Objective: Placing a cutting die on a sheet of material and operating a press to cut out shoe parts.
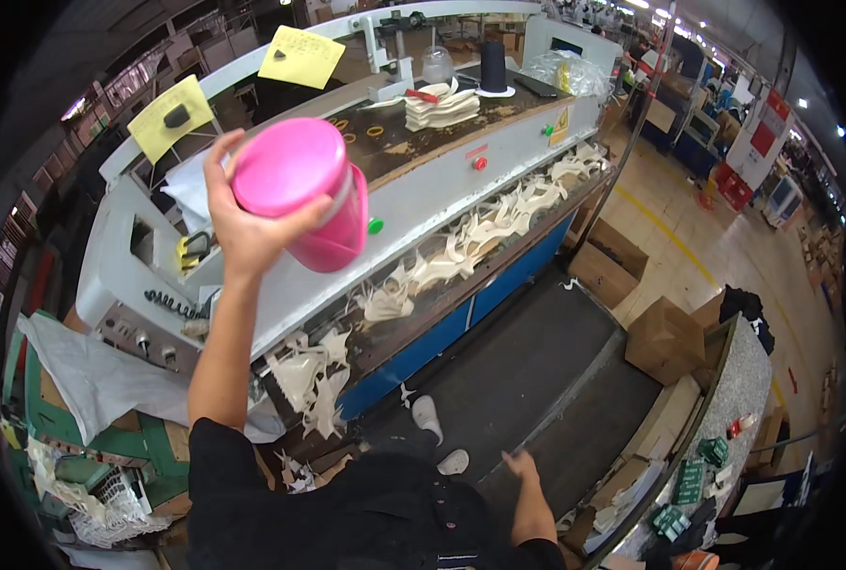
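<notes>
My left hand (242, 214) is raised over the near left part of a long grey machine, its fingers and thumb wrapped round a pink mug (333, 237). The mug is tilted, with a flat round pink end toward me and a pink handle on its right side. It is held in the air, apart from the machine (413, 180). My right hand (520, 465) hangs low beside my body above the dark floor mat, small in view, with its fingers partly spread and nothing visible in it.
Cream-coloured cut pieces (451, 252) lie along the machine's front ledge. A stack of cream pieces (442, 104) and a black thread cone (492, 68) stand on its top. Yellow notes (299, 57) hang at the back. Cardboard boxes (665, 340) and a speckled counter (741, 380) flank the mat's right side.
</notes>
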A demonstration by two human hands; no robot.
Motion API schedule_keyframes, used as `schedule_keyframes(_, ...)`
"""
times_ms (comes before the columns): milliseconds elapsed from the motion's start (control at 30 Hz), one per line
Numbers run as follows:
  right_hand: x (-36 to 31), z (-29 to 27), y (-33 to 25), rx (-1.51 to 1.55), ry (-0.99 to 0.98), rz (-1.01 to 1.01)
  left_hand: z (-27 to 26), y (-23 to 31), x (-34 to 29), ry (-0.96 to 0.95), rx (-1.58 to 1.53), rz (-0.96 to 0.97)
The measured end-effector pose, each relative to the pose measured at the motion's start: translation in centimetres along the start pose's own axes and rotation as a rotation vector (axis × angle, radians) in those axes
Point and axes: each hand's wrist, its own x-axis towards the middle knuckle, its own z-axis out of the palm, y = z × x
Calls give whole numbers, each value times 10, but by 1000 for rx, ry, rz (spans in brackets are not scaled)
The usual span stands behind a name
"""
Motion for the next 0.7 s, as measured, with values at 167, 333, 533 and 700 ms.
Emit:
schedule_keyframes(167,-36,32,74,880,123,810,2,-77,90,128,-112,-57)
schedule_keyframes(333,-10,-60,35,771,205,520,74,-149,155,133,-229,-149)
schedule_keyframes(533,75,-118,-15,661,275,85,160,-184,176,-35,-213,-276)
schedule_keyframes(700,194,-158,-38,71,175,-132,156,-207,169,66,-94,-199)
